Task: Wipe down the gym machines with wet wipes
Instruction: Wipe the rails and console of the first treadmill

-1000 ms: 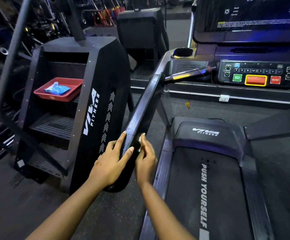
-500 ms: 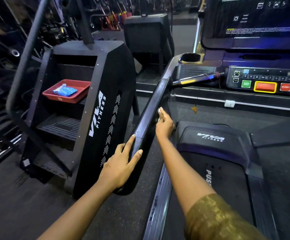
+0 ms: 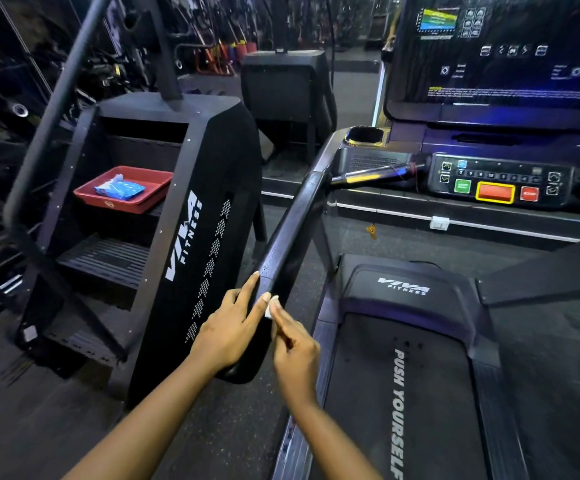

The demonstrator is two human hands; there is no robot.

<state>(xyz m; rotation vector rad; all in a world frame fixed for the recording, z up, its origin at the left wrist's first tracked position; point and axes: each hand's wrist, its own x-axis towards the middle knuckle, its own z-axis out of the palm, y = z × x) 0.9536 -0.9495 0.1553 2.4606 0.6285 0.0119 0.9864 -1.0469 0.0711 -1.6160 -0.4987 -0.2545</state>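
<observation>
The wipe [image 3: 267, 312] is mostly hidden by the right hand's [image 3: 297, 355] fingers [image 3: 282, 321]; console screen [image 3: 496, 57] text is illegible.

A small, bunched white wet wipe [image 3: 267, 309], held at the fingertips of my right hand [image 3: 295, 355], sits against the lower end of the treadmill's sloping black handrail [image 3: 292, 230]. A blue wipes packet [image 3: 119, 188] lies well left of the handrail.

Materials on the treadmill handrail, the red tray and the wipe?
The handrail looks like black coated metal or moulded plastic, semi-gloss: light streaks run along it. The red tray is likely moulded plastic: uniform colour, rounded rim. The wipe is a small white wad, probably non-woven fabric; too small to confirm.
</observation>
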